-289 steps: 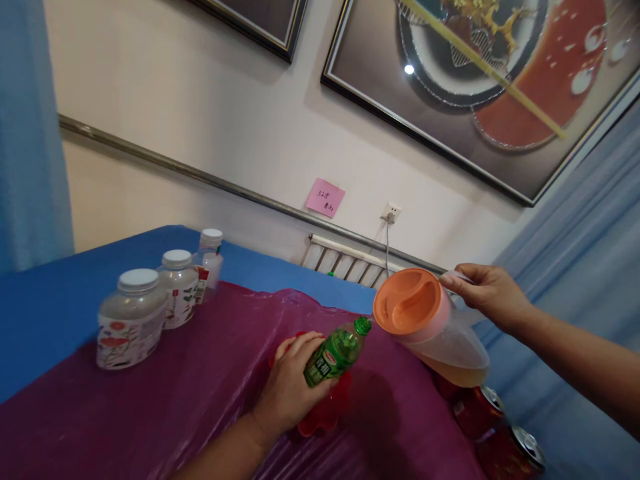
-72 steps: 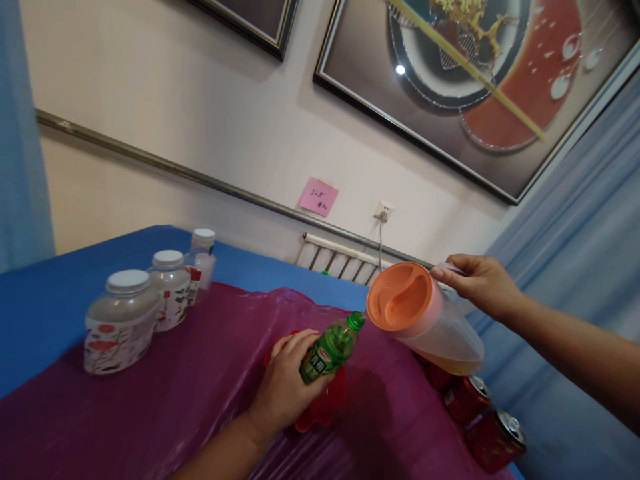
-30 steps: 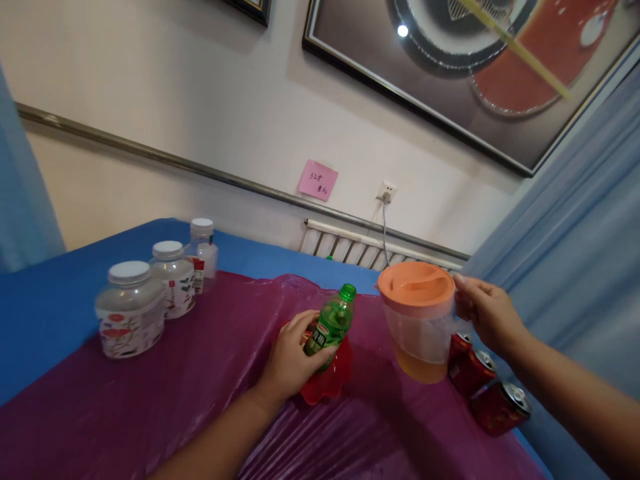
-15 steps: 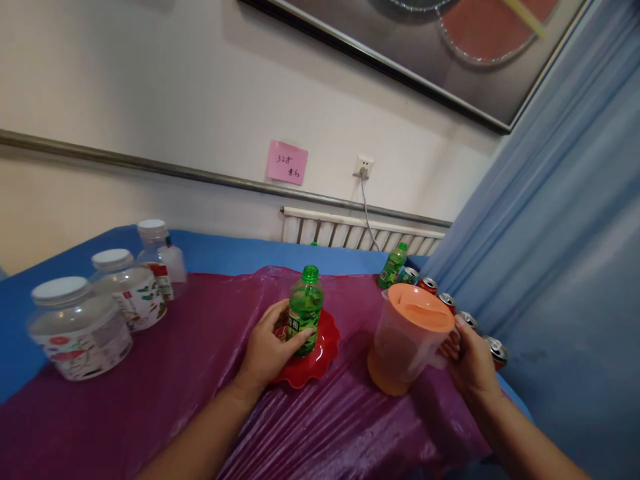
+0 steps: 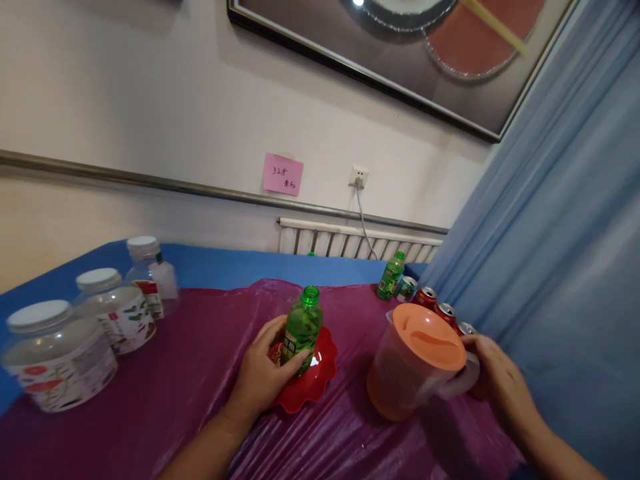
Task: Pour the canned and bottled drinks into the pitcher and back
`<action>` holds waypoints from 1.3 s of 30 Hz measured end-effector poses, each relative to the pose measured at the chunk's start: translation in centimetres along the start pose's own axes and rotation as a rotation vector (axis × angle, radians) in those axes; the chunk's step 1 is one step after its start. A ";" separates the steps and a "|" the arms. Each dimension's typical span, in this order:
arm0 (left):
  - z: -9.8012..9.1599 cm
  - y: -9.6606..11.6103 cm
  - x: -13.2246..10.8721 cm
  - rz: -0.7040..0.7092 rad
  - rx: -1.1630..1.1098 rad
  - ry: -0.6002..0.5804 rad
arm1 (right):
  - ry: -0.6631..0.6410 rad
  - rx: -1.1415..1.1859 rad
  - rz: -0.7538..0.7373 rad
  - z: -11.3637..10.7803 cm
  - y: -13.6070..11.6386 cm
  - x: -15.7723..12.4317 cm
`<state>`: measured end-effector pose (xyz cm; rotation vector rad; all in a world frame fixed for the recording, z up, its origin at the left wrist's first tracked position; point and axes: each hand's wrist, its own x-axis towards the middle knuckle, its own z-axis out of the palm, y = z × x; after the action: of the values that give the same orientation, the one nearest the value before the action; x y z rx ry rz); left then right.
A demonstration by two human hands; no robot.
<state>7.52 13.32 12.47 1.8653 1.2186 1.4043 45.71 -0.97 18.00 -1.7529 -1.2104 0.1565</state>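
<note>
My left hand [image 5: 263,370] is wrapped round a green plastic bottle [image 5: 303,327] with no cap, which leans slightly. Under the bottle is a red scalloped plate [image 5: 313,393]. On the right, a clear pitcher [image 5: 400,377] with an orange lid [image 5: 427,335] stands on the purple cover, an orange-brown liquid low inside it. My right hand [image 5: 500,380] is just beside the pitcher's handle [image 5: 463,380], no longer wrapped round it. Its fingers stretch toward the lid's edge; some of them are hidden.
Three clear jars with white lids, the nearest one [image 5: 57,357] largest, line the left side. Another green bottle [image 5: 391,277] and several drink cans [image 5: 425,298] stand at the back right. A blue curtain [image 5: 565,267] hangs along the right side.
My right hand has loosened from the pitcher's handle and shifted right. My left hand still holds the bottle over the plate. The view has tilted up slightly.
</note>
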 end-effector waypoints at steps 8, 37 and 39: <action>-0.2 0.2 -0.2 0.022 0.007 -0.029 | -0.486 -0.055 -0.548 2.7 -13.1 6.8; -0.7 -1.6 -0.2 0.173 0.159 0.082 | -0.402 -0.606 -0.142 6.1 -7.7 22.9; -0.7 -1.9 -0.1 0.191 0.175 0.092 | -0.391 -0.676 -0.073 6.2 -5.3 23.4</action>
<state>6.20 14.09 11.13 2.1042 1.2712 1.5415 50.34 21.34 27.75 -2.3236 -1.7497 0.0454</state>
